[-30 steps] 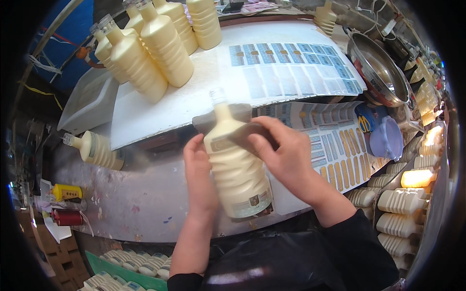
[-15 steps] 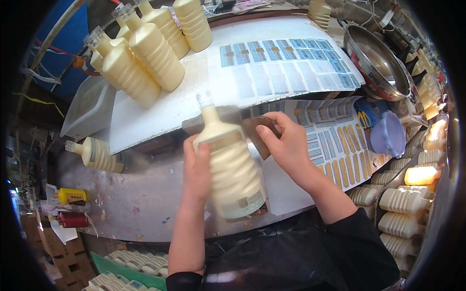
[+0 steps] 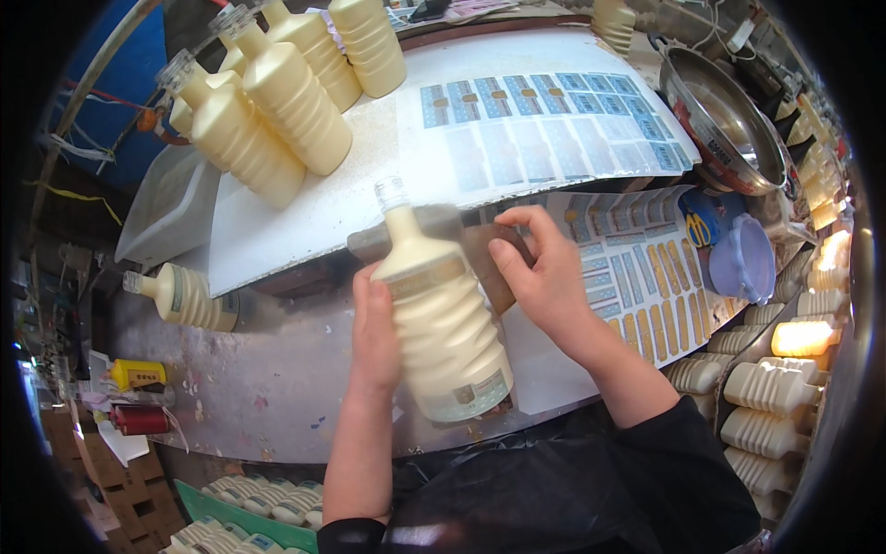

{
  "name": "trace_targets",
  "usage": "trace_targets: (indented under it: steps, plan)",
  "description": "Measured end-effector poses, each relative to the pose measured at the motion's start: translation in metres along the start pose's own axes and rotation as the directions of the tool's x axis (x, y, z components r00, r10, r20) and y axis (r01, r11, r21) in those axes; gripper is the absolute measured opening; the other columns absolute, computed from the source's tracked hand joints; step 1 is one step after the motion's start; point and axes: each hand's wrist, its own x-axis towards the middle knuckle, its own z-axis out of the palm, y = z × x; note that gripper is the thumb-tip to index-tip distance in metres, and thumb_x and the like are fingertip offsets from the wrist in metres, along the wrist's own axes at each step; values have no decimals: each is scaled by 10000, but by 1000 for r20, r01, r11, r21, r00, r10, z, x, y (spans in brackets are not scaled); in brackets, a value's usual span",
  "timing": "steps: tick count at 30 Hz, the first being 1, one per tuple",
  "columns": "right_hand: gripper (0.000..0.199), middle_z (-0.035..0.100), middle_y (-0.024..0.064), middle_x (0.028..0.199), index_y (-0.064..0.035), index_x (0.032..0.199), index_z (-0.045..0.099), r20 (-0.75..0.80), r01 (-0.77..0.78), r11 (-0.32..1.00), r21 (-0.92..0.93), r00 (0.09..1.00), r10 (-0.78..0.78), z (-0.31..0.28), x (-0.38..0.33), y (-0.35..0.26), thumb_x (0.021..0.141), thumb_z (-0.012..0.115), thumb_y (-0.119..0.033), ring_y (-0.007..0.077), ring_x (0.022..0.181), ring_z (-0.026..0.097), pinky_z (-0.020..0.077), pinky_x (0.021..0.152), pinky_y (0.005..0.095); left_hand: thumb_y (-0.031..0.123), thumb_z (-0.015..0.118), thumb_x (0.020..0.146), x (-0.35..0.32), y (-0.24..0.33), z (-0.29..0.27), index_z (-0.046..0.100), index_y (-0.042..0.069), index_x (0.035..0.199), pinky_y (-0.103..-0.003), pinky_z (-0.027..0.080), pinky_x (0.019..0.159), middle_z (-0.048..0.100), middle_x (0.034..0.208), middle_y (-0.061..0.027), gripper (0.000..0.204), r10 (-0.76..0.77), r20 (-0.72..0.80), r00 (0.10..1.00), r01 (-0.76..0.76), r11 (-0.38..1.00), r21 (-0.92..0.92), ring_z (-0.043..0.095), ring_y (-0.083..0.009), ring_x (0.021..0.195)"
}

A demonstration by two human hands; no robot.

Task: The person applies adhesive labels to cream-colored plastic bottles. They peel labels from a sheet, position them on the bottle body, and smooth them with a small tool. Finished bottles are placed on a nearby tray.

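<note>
Left hand (image 3: 374,334) grips bottle (image 3: 449,323), right hand (image 3: 551,277) pinches brown strip (image 3: 486,266)
Bottle could slip if the left grip loosens

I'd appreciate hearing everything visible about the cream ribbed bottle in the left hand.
The cream, ribbed, plastic-looking bottle has a clear, uncapped mouth, sloping shoulders, a greyish shoulder band and a greenish base band with darker patches. It leans, neck toward upper left, over the grey worktable; the bare left hand grips its left side.
</note>
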Motion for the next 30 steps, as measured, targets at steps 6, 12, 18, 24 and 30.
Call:
trace_targets:
  steps: [6, 12, 18, 24, 30]
  plan:
    - [265, 714, 191, 825, -102, 1165, 587, 161, 119, 991, -65, 981, -107, 12, -3, -64, 951, 635, -252, 408, 751, 698, 530, 688, 496, 177, 574, 934, -20, 22, 10, 379, 47, 1559, -474, 320, 1161, 317, 1523, -262, 667, 304, -62, 950, -178, 698, 693, 365, -374, 1391]
    - [237, 656, 105, 658, -96, 1149, 604, 27, 180, 957, -226, 984, -178, 11, 0, -29, 946, 677, -194, 230, 550, 634, 470, 544, 356, 249, 673, 836, -50, 23, 12, 356, 74, 1580, -558, 167, 1213, 260, 1576, -277, 828, 256, 96, 962, -205, 443, 873, 255, -468, 1443]
    - [209, 553, 27, 586, -66, 1152, 610, -30, 88, 993, -74, 995, -90, 12, -5, 4, 979, 659, -172, 80, 526, 452, 359, 506, 287, 288, 659, 843, -48, 11, 10, 274, 57, 1609, -550, 171, 1209, 263, 1594, -273, 888, 253, 91, 963, -217, 531, 819, 256, -462, 1454]
    - [211, 565, 27, 606, -63, 1165, 615, -46, 148, 982, -117, 987, -155, 9, 2, 11, 977, 660, -147, 67, 543, 452, 361, 511, 276, 282, 642, 845, -45, 6, 8, 211, 21, 1618, -538, 170, 1217, 299, 1587, -270, 922, 268, 76, 960, -223, 575, 787, 287, -450, 1451]
    - [271, 697, 97, 807, -77, 1179, 633, -51, 122, 983, 135, 992, -116, 3, -2, -1, 933, 700, -169, 206, 680, 636, 491, 629, 330, 245, 628, 855, -48, 5, 6, 177, 21, 1628, -517, 187, 1222, 303, 1593, -273, 923, 230, 42, 972, -179, 616, 767, 294, -440, 1454]
